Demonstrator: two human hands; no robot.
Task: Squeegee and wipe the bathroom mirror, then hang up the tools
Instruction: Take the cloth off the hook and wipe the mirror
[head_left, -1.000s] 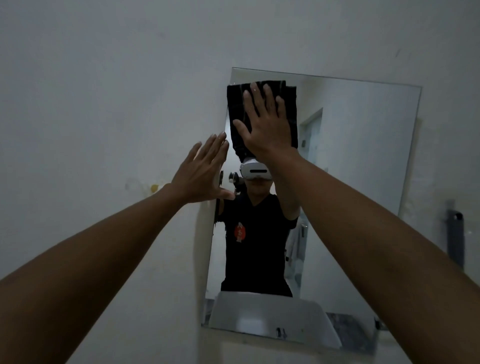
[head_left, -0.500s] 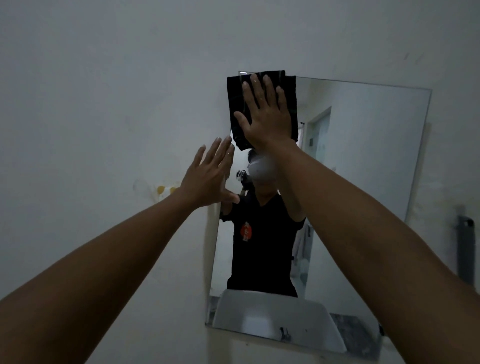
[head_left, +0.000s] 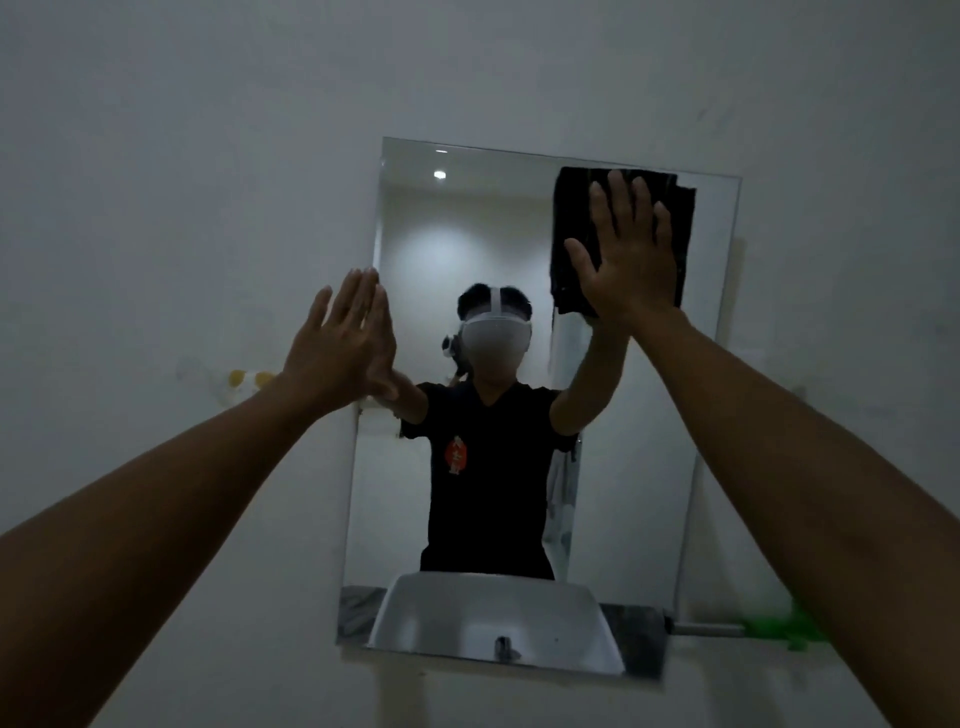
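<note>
A frameless rectangular mirror hangs on the pale wall. My right hand lies flat, fingers spread, and presses a black cloth against the glass near the mirror's top right corner. My left hand is open and flat at the mirror's left edge, its fingertips on the rim, holding nothing. The glass reflects a person in a black shirt and a white basin. No squeegee is clearly in view.
A metal rod with a green piece sticks out from the wall at the mirror's lower right. A small yellow and white fitting sits on the wall left of the mirror, partly behind my left wrist.
My right hand has slid the black cloth from the mirror's top left across to its top right. The left hand stayed at the left edge. The view has shifted left.
</note>
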